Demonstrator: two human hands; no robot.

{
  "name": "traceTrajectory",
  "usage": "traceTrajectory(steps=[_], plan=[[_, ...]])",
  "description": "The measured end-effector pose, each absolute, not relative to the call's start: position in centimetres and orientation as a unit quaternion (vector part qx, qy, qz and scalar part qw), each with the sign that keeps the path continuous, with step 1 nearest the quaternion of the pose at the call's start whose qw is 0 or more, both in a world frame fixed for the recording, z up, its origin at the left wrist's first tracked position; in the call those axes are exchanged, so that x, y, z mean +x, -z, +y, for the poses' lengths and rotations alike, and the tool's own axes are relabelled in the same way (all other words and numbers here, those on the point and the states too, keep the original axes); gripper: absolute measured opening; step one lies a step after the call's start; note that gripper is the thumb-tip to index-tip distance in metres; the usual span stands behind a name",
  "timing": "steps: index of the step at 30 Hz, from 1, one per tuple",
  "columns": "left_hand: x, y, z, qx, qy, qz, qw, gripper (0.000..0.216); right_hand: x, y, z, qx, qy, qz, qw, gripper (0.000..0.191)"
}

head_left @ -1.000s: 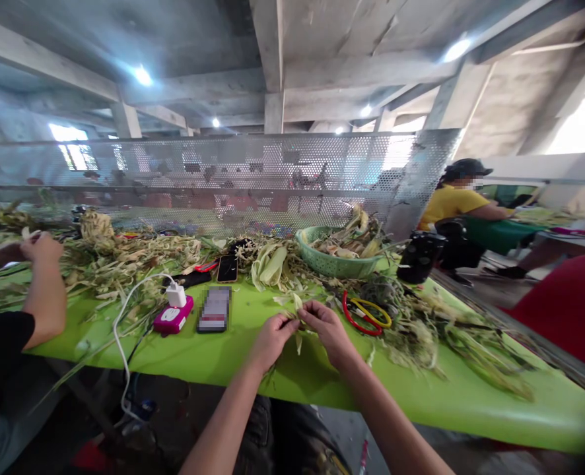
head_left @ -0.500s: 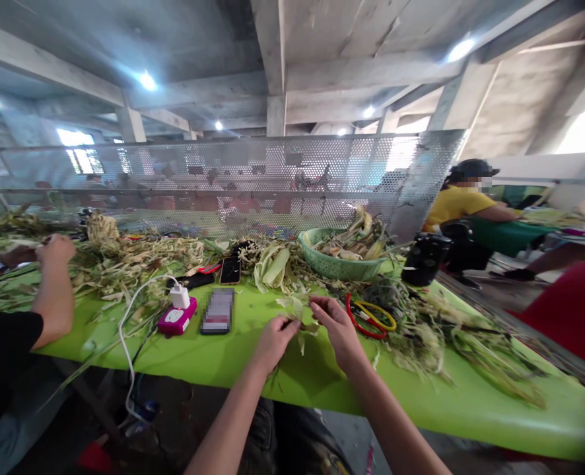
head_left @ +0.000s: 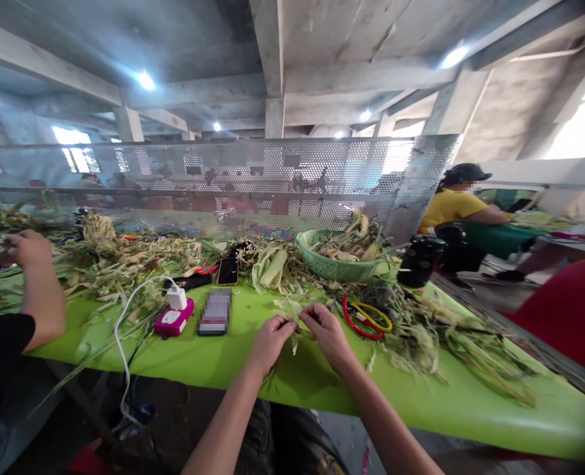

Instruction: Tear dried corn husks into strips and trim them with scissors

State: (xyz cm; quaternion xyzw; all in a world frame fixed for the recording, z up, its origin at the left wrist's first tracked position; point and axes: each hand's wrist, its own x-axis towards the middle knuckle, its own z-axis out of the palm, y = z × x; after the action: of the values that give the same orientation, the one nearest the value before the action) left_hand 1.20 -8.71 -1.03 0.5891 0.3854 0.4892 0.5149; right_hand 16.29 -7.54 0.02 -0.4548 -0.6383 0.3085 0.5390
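Observation:
My left hand [head_left: 271, 338] is closed in a pinch on a piece of pale green corn husk [head_left: 295, 308], just above the green tabletop. Thumb and fingers of my right hand [head_left: 323, 328] grip the same husk from the other side, close to the left fingertips. Thin strips of it stick up and hang down between the hands; the pinched part is hidden by my fingers. Right of my right hand lie red and yellow looped handles [head_left: 366, 318], seemingly of scissors. A larger bundle of husks [head_left: 271, 269] rests behind my hands.
A green basket [head_left: 339, 269] of husks stands behind, with a black container [head_left: 420, 260] to its right. Phones [head_left: 215, 311], a magenta power adapter [head_left: 174, 318] and its white cable [head_left: 121, 330] lie left. A co-worker's arm [head_left: 39, 284] reaches over the table's left end.
My right hand has moved left and its fingers have closed on the husk beside my left hand. The whole view has shifted slightly.

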Motion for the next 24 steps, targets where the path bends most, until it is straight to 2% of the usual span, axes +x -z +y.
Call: traceTrajectory(steps=[6, 11, 19, 24], plan=[[1.3, 0.5, -8.9, 0.579, -0.492, 0.376, 0.53, 0.024, 16.1, -0.5, -8.0, -0.46, -0.179, -0.691, 0.528, 0.016], [1.3, 0.4, -9.1, 0.558, -0.498, 0.377, 0.546, 0.022, 16.0, -0.9, -8.4, -0.464, -0.123, -0.708, 0.518, 0.017], [1.0, -0.1, -9.7, 0.553, -0.47, 0.414, 0.549, 0.028, 17.0, -0.9, -7.8, -0.491, -0.117, -0.661, 0.556, 0.02], [1.1, 0.0, -9.5, 0.54, -0.483, 0.403, 0.559, 0.024, 17.4, -0.7, -7.7, -0.499, -0.138, -0.604, 0.606, 0.025]])
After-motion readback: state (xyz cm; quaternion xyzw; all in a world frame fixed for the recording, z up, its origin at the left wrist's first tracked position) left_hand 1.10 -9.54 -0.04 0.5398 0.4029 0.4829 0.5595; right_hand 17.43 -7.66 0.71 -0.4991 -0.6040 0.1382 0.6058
